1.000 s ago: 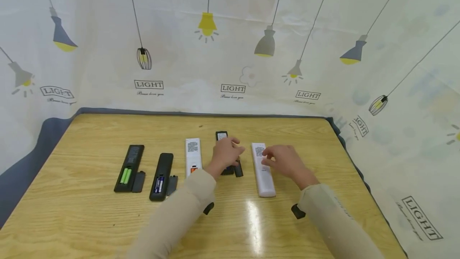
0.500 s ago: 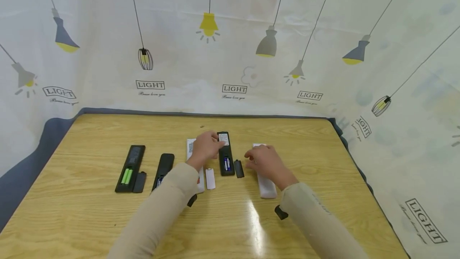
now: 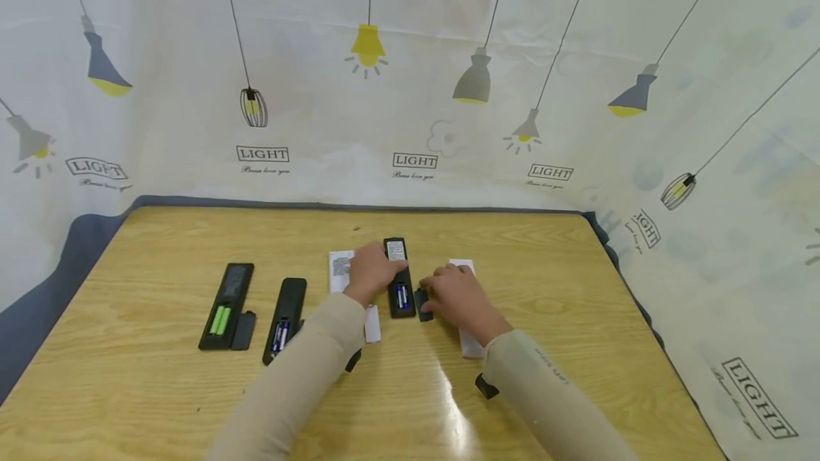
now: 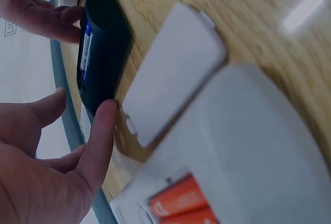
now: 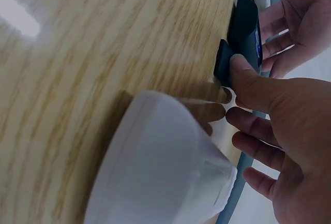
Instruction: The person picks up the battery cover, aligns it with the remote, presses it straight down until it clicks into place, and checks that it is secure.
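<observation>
A black remote control [image 3: 401, 297] lies back up, its compartment exposed with blue-and-white batteries inside. My left hand [image 3: 371, 274] is at its left side, thumb near its upper part; in the left wrist view a straight finger [image 4: 103, 125] touches its edge. Right of that remote, my right hand [image 3: 456, 297] pinches a small black battery cover [image 3: 423, 306], the thumb [image 5: 240, 64] on it in the right wrist view. The hand hides part of a white remote [image 3: 470, 345]. Beneath the left arm is another white remote [image 4: 248, 131] with orange batteries, its white cover [image 4: 170, 74] alongside.
Farther left lie a black remote [image 3: 237, 279] with green batteries, its loose cover [image 3: 244, 331] beside it, and another black remote [image 3: 292, 295] with blue-and-white batteries. All rest on a wooden table [image 3: 160, 269], with a lamp-printed cloth [image 3: 307, 77] hanging behind.
My left hand moved left off the middle black remote, then settled at its left side. My right hand moved left from above the right white remote to the black cover.
</observation>
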`<state>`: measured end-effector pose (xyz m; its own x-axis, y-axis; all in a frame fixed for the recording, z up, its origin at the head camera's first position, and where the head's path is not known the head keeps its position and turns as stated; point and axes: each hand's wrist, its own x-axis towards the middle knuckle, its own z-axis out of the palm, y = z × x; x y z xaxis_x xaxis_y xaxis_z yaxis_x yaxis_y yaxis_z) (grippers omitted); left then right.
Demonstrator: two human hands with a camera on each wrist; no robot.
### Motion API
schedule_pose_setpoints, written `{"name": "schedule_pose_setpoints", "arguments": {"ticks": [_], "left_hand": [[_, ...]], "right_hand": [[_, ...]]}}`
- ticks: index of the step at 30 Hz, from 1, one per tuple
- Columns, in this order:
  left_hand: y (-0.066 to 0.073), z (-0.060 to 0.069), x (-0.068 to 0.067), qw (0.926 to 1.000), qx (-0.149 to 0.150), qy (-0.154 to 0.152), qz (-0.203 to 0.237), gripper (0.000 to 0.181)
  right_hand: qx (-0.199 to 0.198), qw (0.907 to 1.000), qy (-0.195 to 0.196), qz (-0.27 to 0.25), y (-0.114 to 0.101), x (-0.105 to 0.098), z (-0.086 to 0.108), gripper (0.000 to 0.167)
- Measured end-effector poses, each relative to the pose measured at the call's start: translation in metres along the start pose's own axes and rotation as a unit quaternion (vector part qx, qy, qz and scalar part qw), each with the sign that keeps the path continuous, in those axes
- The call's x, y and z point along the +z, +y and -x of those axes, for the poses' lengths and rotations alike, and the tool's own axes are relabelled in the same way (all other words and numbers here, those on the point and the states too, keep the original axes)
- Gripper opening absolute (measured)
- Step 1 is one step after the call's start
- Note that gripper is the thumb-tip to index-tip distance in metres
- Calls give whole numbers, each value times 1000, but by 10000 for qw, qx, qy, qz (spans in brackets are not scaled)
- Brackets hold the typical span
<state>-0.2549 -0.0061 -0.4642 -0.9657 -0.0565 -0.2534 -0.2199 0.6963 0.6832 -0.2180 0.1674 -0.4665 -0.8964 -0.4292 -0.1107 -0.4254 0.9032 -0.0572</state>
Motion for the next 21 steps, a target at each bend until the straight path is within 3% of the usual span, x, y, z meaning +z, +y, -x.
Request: {"name": "schedule_pose_setpoints", "arguments": {"ticks": [4,10,21], "left_hand": [[5,-1,5,9986,-19,219,-471,44],[9,1,7,9964,-103,300,-788,52],[8,-2,13,9965,-147,447,-687,49]], "right_hand": [[-32,9999,-86,116,-4,0,-1,43],[84,9999,-90,89,-7,2,-2,38],[341,9991,4,243,-8,-1,-4,34]]}}
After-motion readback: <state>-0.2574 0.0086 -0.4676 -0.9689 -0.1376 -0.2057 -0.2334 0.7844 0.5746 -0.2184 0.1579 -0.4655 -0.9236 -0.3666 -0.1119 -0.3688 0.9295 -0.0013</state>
